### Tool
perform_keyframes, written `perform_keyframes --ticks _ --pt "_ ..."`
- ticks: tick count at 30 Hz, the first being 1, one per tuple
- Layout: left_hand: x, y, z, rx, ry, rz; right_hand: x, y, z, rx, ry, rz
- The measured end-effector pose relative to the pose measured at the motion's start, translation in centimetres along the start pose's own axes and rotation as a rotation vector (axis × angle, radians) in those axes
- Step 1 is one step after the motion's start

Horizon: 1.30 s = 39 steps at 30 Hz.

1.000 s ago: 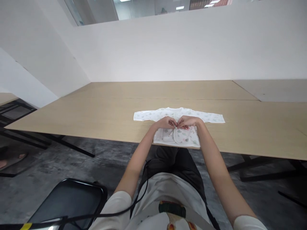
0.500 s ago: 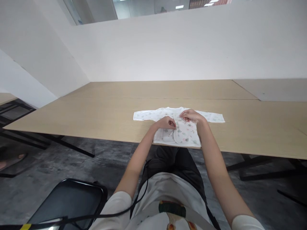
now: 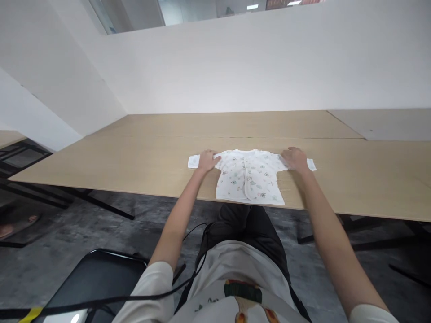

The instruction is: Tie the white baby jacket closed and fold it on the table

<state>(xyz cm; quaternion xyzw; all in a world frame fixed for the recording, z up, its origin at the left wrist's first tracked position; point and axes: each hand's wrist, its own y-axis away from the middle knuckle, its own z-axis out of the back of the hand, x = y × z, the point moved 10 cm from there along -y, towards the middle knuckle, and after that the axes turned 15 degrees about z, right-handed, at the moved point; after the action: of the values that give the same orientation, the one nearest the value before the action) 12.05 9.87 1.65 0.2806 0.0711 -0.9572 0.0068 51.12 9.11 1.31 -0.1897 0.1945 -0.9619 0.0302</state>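
A white baby shirt [image 3: 247, 177] with small coloured prints lies flat, its front flaps overlapping down the middle and its sleeves stretched out to both sides. My left hand [image 3: 208, 160] rests on the left sleeve, thumb apart from the fingers, toward the shirt's body. Over the right sleeve is my right hand [image 3: 295, 158], palm down with its fingers extended and slightly smeared by motion. Both cuffs show beyond my hands. The shirt's lower hem lies along the near table edge.
The shirt lies on a light wooden table [image 3: 151, 157] that reaches back to a white wall [image 3: 235, 72]. A black chair [image 3: 101, 278] stands at the lower left, with a black cable [image 3: 144, 297] passing over it. Another person's foot [image 3: 16, 226] shows at far left.
Both hands have let go of the shirt's front and moved apart, left and right, onto the sleeves. The front flaps now lie flatter.
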Motion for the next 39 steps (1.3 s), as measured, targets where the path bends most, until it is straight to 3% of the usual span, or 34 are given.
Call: perform_keyframes --ticks 2,5,10,13,18,22,24,27,32,35,37,39 --pt "1.4 -0.5 0.3 -0.025 -0.179 0.026 -0.3 0.3 -0.7 0.106 0.112 0.086" --pt "2.0 -1.0 -0.1 0.042 -0.284 0.051 0.0 0.3 -1.2 0.199 0.19 0.199" --pt "0.0 -2.3 0.6 0.197 -0.267 -0.012 0.9 -1.0 -0.6 0.33 0.215 0.35" --pt "-1.8 -3.8 3.7 0.142 -0.251 -0.058 1.3 -2.5 2.6 0.257 0.232 0.357" --pt "-5.9 -5.5 11.2 -0.058 -0.247 -0.153 2.6 -5.1 11.1 0.067 0.237 0.303" --pt "-8.1 -5.1 16.6 -0.271 -0.294 -0.175 4.1 -5.7 17.4 -0.144 0.246 0.312" --pt "-8.3 -3.7 17.8 -0.374 -0.322 -0.229 4.5 -4.6 19.1 -0.258 0.325 0.325" --pt "-6.8 -0.4 16.3 -0.398 -0.382 -0.381 4.5 -1.1 18.4 -0.304 0.455 0.384" --pt "-0.3 6.4 9.2 -0.127 -0.528 -0.567 2.8 6.8 10.9 0.116 0.359 0.648" --pt "3.5 8.5 8.5 -0.13 -0.461 -0.459 1.7 10.9 8.9 0.206 0.326 0.703" --pt "5.8 8.7 9.5 -0.2 -0.343 -0.297 0.4 12.2 9.1 0.13 0.377 0.609" --pt "8.4 8.4 10.8 -0.268 -0.159 -0.081 -1.4 13.1 10.2 -0.031 0.412 0.41"
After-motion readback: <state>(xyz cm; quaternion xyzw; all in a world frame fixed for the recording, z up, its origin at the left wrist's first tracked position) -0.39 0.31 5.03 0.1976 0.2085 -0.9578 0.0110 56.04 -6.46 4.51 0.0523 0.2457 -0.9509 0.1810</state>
